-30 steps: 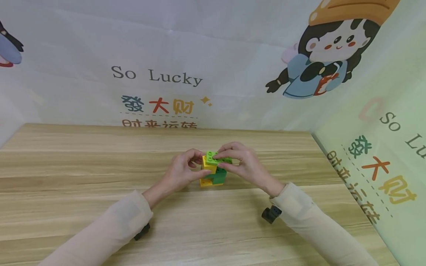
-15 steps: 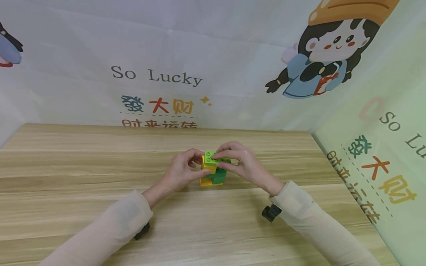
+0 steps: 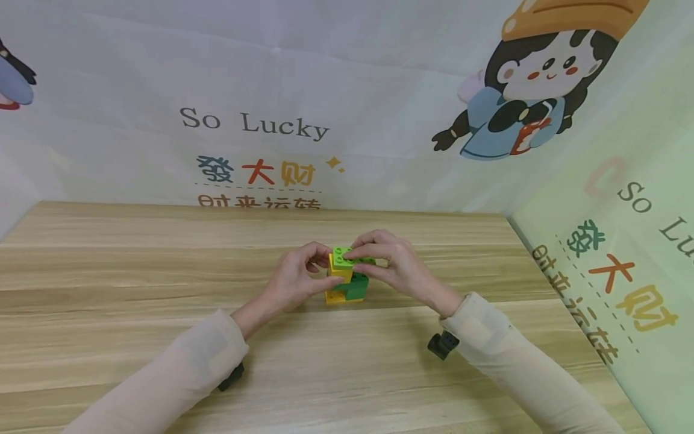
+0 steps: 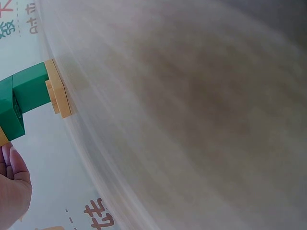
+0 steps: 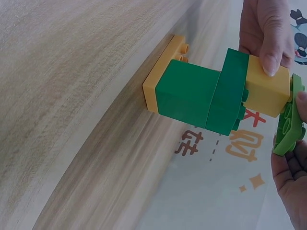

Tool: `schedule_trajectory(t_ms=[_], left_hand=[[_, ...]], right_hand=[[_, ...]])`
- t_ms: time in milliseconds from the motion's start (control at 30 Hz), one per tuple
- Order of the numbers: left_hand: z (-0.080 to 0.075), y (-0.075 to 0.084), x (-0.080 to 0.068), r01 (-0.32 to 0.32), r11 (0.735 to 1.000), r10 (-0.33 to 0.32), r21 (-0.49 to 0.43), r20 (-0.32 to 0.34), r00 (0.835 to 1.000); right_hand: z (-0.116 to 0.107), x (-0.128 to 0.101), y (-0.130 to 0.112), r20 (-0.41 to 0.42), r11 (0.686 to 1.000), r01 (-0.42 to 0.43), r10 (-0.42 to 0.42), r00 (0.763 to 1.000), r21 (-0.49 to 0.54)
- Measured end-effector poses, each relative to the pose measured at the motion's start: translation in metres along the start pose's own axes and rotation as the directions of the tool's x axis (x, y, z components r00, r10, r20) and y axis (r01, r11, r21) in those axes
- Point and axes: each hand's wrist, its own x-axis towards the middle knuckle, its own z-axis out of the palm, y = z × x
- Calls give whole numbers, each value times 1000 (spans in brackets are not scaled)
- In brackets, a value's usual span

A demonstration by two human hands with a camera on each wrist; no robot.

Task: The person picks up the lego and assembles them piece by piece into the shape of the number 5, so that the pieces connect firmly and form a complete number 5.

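In the head view my left hand [image 3: 295, 274] pinches a yellow brick [image 3: 340, 275] between thumb and fingers. Thumb and fingers of my right hand [image 3: 396, 265] hold a flat light green brick [image 3: 341, 258] over that yellow brick. From the right wrist view, the light green brick [image 5: 288, 129] sits at a slight slant against the yellow brick's studs. Below come two dark green bricks [image 5: 187, 91], the upper one offset, on a flat yellow brick [image 5: 154, 79] standing on the table. The left wrist view shows the dark green bricks [image 4: 31, 86] and part of my left hand [image 4: 14, 191].
The stack stands on a wood-grain table [image 3: 303, 374], toward its far edge. Behind it hangs a pale printed cloth [image 3: 379, 120], with another cloth wall [image 3: 640, 199] along the right. A small black wrist camera [image 3: 443, 345] sits under the right sleeve.
My right hand has shifted the light green brick slightly left over the yellow brick. My left hand and the stack below have kept their place.
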Motion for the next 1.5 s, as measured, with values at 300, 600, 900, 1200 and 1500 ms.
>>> schedule_trajectory(t_ms=[300, 600, 900, 1200, 1500], left_hand=[[1, -1, 0, 1, 1000, -1, -8, -6, 1000], [0, 0, 0, 12, 1000, -12, 1, -2, 1000], [0, -1, 0, -18, 1000, 18, -4, -10, 1000], [-1, 0, 1, 16, 1000, -16, -1, 5, 1000], [-2, 1, 1, 34, 999, -34, 21, 19, 999]], right_hand=[[-1, 0, -1, 4, 1000, -8, 8, 1000, 7], [-1, 2, -1, -2, 1000, 28, -28, 1000, -14], [-3, 4, 1, 23, 998, 56, -55, 998, -36], [-7, 7, 0, 59, 997, 52, -49, 997, -60], [-10, 7, -1, 80, 995, 57, -50, 995, -79]])
